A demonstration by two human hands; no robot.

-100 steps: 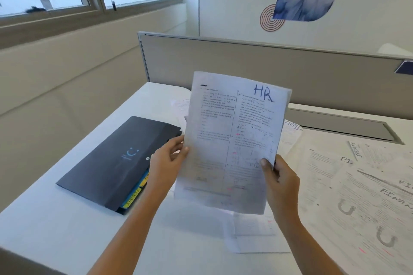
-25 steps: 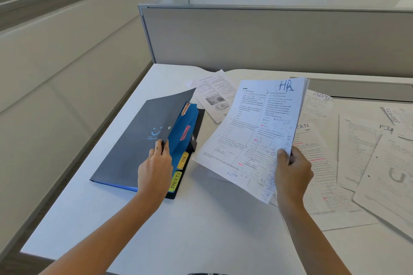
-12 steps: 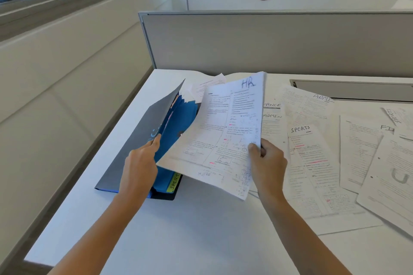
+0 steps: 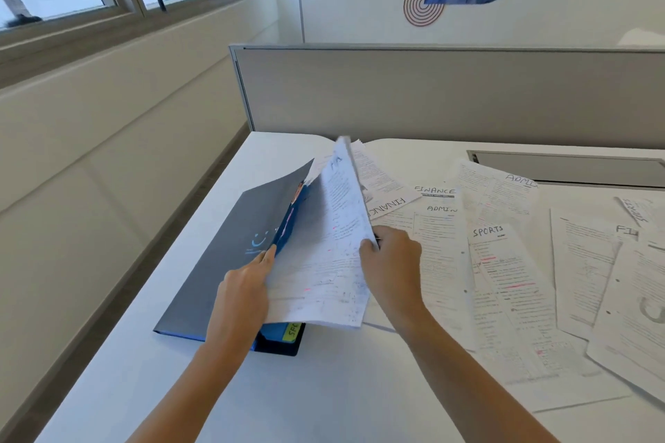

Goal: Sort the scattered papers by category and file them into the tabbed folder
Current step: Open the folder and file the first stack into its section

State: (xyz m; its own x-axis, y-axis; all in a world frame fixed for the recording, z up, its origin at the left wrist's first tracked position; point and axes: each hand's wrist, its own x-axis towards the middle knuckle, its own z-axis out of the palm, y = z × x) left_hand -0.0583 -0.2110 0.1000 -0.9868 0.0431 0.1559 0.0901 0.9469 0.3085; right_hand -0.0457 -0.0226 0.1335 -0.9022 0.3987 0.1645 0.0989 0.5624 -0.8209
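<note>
A dark grey tabbed folder [image 4: 223,262] lies on the left of the white desk, its cover raised and blue dividers showing inside. My left hand [image 4: 243,293] holds the cover and front dividers up at their near edge. My right hand [image 4: 390,262] grips the right edge of the HR paper stack [image 4: 324,262], which is tilted leftward and lies partly inside the open folder. A yellow tab [image 4: 292,331] sticks out under the stack at the folder's near edge.
Loose sheets marked FINANCE [image 4: 433,191], ADMIN [image 4: 440,209] and SPORTS [image 4: 487,231] cover the desk's right half. A grey partition [image 4: 431,93] closes the back. The desk's left edge [image 4: 201,212] drops to the floor beside the wall.
My right hand has swung the HR stack left and down into the open folder. My left hand keeps the cover raised. Four seconds ago both hands held the stack upright and the folder lay shut.
</note>
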